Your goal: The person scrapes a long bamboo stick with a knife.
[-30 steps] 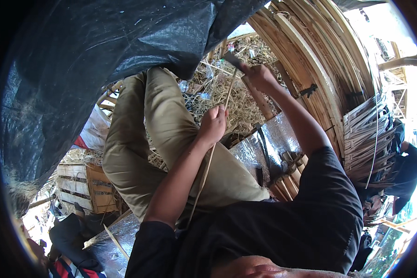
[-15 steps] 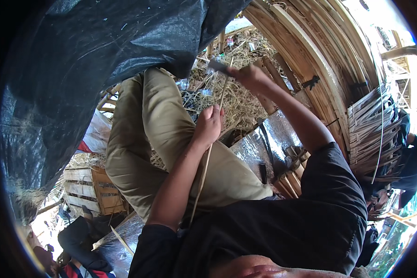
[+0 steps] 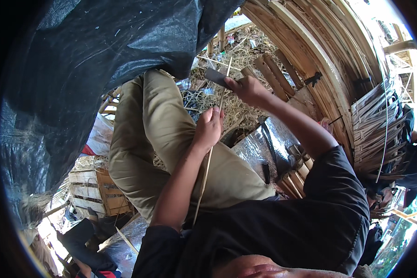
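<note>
- My left grip (image 3: pixel 208 126) was clenched around a thin stick (image 3: pixel 205 176) over my trousers (image 3: pixel 169 116).
- My right grip (image 3: pixel 249 90) grasped a grey blade (image 3: pixel 214 78) near the stick's upper end.

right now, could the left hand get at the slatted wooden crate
Probably not: the left hand grips the thin strip, and the bent legs lie between that hand and the slatted crate.
</note>
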Demonstrator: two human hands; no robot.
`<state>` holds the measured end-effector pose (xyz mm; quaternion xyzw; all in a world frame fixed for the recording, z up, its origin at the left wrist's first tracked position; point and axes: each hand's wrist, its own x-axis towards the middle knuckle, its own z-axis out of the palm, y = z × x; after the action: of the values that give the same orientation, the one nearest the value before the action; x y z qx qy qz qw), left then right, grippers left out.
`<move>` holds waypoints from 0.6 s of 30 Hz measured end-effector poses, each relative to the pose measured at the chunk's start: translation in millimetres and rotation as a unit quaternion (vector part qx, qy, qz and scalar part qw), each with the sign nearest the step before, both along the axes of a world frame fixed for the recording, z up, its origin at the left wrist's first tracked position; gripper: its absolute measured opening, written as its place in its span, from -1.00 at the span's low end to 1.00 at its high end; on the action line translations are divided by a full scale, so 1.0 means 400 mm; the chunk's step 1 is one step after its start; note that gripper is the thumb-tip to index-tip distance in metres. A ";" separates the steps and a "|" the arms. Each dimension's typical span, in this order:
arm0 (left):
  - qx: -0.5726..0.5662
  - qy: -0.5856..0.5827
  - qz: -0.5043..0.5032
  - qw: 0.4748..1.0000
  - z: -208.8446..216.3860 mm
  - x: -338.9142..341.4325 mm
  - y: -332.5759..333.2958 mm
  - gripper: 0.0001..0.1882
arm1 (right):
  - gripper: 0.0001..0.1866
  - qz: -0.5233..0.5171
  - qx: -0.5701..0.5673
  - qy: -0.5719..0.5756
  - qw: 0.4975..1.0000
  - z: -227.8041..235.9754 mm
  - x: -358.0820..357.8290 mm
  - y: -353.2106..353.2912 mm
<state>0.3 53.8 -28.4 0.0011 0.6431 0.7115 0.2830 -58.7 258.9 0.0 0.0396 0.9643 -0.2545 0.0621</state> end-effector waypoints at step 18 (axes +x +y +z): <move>-0.088 0.063 0.002 0.994 0.004 -0.017 -0.002 -0.61 | -0.34 0.024 -0.006 -0.030 0.999 -0.007 0.016 -0.024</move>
<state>-6.6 53.0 -26.7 0.0197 0.7200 0.6512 0.2393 -52.1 249.2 -2.9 0.0235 0.9611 -0.2574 0.0971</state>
